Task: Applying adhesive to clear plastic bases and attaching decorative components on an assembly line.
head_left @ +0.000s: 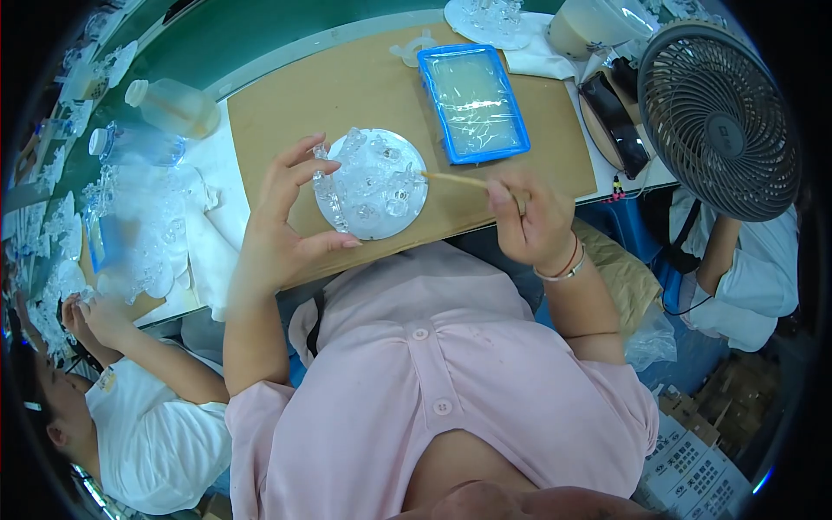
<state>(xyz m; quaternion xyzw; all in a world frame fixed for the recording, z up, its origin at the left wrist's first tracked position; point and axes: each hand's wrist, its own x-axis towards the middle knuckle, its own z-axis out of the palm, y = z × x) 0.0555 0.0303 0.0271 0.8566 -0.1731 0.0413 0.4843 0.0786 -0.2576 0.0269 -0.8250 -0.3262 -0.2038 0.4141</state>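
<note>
On the brown cardboard sheet [312, 95] sits a round white disc [381, 227] carrying several small clear figurine-like pieces [373, 169]. My left hand [290, 208] curves around the disc's left side, thumb and fingers apart, its fingertips close to the clear pieces there; contact is hard to tell. In my closed right hand [533, 217] is a thin wooden stick [459, 180]. Its tip reaches the clear pieces at the disc's right edge. Beyond my right hand lies a blue-rimmed tray [520, 130] with a pale, film-like shiny surface.
A black fan [724, 130] stands at the right, beside dark sunglasses [617, 126]. Another disc of clear pieces [490, 22] and a translucent tub [598, 28] are at the back. Plastic bottles [178, 108] stand at the left, near a co-worker [147, 407] handling clear parts.
</note>
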